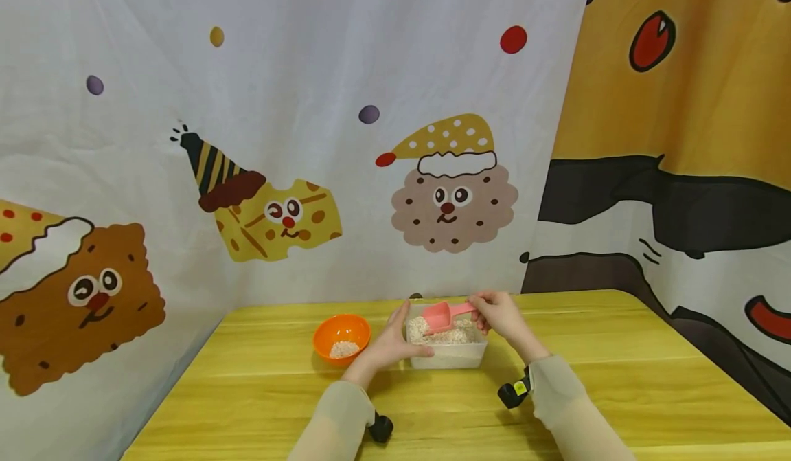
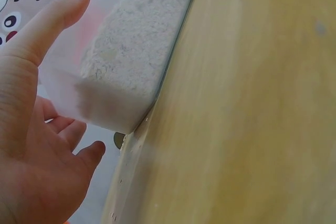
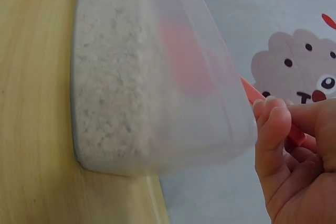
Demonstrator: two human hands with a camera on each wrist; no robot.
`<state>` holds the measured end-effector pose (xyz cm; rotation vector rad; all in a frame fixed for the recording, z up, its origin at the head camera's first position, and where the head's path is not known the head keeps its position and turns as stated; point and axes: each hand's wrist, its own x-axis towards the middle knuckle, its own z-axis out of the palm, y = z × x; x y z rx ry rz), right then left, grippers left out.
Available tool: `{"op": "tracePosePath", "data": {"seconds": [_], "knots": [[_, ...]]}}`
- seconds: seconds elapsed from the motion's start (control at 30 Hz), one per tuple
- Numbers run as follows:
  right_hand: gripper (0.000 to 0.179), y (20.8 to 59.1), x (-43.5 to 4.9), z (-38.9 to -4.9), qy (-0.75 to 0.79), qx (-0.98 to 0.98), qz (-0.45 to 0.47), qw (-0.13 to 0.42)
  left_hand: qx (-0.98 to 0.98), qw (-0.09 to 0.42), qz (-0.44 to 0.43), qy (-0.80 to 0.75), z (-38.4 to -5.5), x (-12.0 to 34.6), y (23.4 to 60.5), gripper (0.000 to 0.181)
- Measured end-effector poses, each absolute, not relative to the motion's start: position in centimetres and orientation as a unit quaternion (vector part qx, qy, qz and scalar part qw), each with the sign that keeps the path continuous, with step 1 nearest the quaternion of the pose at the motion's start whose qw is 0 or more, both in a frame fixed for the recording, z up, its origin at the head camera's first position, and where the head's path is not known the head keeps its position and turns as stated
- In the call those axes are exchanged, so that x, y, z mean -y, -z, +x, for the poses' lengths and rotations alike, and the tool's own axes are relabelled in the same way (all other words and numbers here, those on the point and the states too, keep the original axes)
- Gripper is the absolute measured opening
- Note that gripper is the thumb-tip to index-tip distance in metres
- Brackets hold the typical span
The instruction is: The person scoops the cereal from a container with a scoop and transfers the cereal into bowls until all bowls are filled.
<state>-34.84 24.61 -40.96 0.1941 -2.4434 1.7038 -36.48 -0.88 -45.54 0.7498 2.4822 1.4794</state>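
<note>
A translucent plastic container (image 1: 454, 358) of pale, oat-like flakes (image 2: 139, 35) stands on the table. My left hand (image 1: 391, 344) holds its left end, thumb (image 2: 50, 24) along the front and the other fingers at the side. Over the flakes, my right hand (image 1: 499, 315) grips the handle of a pink scoop (image 1: 438, 317) between thumb and fingers. The scoop's bowl is tilted inside the container; in the right wrist view it shows as a pink blur through the wall. Left of my left hand sits an orange bowl (image 1: 326, 330) with a small heap of flakes (image 1: 343, 349) in it.
The yellow wood-grain table (image 1: 259, 392) extends in front and to both sides. Behind it hangs a curtain (image 1: 346, 268) printed with cartoon snacks. Each wrist bears a black camera mount, such as the one under the right wrist (image 1: 511, 395).
</note>
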Motion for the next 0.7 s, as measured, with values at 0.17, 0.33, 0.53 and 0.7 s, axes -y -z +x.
{"op": "tracePosePath", "data": {"seconds": [0.17, 0.33, 0.53, 0.7], "knots": [[0.025, 40.8, -23.9, -34.6, -0.548, 0.826, 0.100, 0.088, -0.830, 0.078, 0.244, -0.494, -36.3, 0.8, 45.5, 0.117], [0.024, 40.7, -23.4, -34.3, -0.526, 0.837, 0.123, 0.089, -0.827, 0.082, 0.244, -0.500, -36.3, 0.8, 45.5, 0.117], [0.024, 40.4, -23.3, -34.0, -0.507, 0.845, 0.147, 0.086, -0.823, 0.085, 0.243, -0.506, -36.4, 0.8, 45.6, 0.117], [0.025, 40.3, -23.7, -34.0, -0.496, 0.847, 0.178, 0.072, -0.826, 0.084, 0.240, -0.503, -36.5, 0.8, 45.8, 0.118]]}}
